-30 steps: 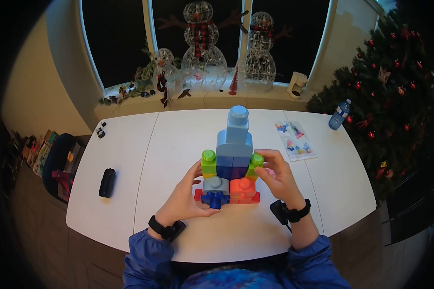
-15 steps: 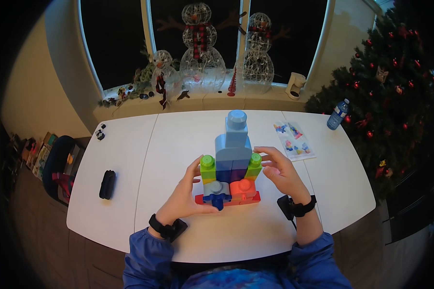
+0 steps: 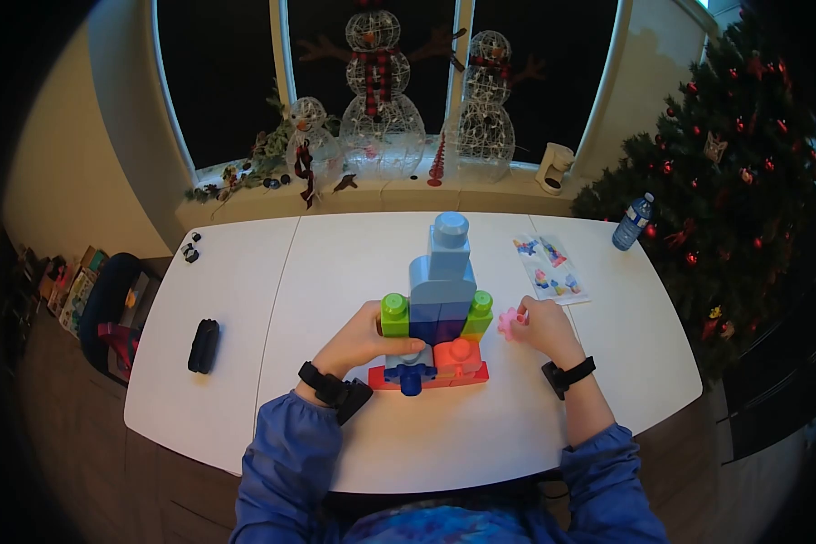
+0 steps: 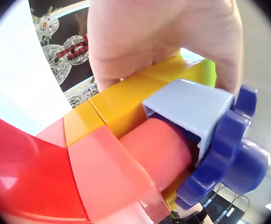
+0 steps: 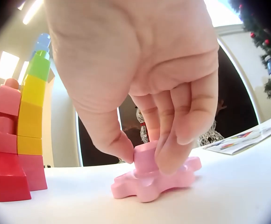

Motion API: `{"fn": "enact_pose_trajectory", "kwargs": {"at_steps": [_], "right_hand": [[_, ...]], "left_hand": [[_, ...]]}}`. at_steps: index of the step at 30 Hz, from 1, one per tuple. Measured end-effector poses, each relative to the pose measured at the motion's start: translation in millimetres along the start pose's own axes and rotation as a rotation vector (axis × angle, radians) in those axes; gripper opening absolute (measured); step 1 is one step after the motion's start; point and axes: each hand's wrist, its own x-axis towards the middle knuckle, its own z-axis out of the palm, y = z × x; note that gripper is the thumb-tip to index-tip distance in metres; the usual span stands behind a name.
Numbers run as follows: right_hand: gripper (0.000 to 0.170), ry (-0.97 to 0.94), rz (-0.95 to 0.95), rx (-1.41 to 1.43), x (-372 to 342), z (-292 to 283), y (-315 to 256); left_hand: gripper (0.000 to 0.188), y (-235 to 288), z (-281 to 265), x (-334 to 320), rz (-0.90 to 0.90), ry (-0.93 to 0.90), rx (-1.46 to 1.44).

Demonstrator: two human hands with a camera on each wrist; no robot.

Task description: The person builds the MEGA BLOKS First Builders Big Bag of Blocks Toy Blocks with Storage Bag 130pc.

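Note:
A tower of toy building blocks (image 3: 442,295) stands upright on the table, light blue at the top, with green, yellow and red blocks lower down. My left hand (image 3: 354,340) grips its left side, the thumb lying across the front by the grey block (image 4: 191,105). A dark blue gear-shaped block (image 4: 224,158) sticks out from that grey block. To the right of the tower, my right hand (image 3: 551,328) pinches the stud of a pink gear-shaped block (image 5: 149,184) between thumb and fingers. The pink piece lies flat on the tabletop in the right wrist view.
A printed sheet with pictures of block builds (image 3: 553,269) lies beyond my right hand. At the back right corner stands a water bottle (image 3: 633,222). A black case (image 3: 204,346) and small dark items (image 3: 190,247) are on the left of the table (image 3: 354,258).
My right hand has left the tower's right side and moved right to the pink gear block, which it now pinches. The left hand has shifted up, its thumb now by the grey block.

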Motion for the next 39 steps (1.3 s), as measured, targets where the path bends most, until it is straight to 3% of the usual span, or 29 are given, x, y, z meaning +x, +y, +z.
{"fn": "enact_pose_trajectory", "kwargs": {"at_steps": [4, 8, 11, 14, 17, 39], "right_hand": [[0.032, 0.104, 0.029, 0.196, -24, -24, -34], [0.03, 0.229, -0.092, 0.402, -67, -47, -73], [0.03, 0.348, -0.359, 0.458, -92, -30, -82], [0.031, 0.293, -0.521, 0.427, -105, -22, -111], [0.031, 0.399, -0.638, 0.278, -101, -7, -121], [0.026, 0.346, -0.698, 0.013, -87, -4, -125]], "left_hand": [[0.037, -10, -1, 5, 0.001, 0.026, -0.003], [0.037, -15, -1, 6, -0.014, 0.01, -0.063], [0.038, -16, -1, 8, -0.007, -0.013, -0.079], [0.04, -18, -3, 9, 0.003, -0.03, -0.069], [0.042, -20, -4, 10, 0.017, -0.036, -0.089], [0.043, -21, -5, 14, 0.008, -0.051, -0.096]]}}
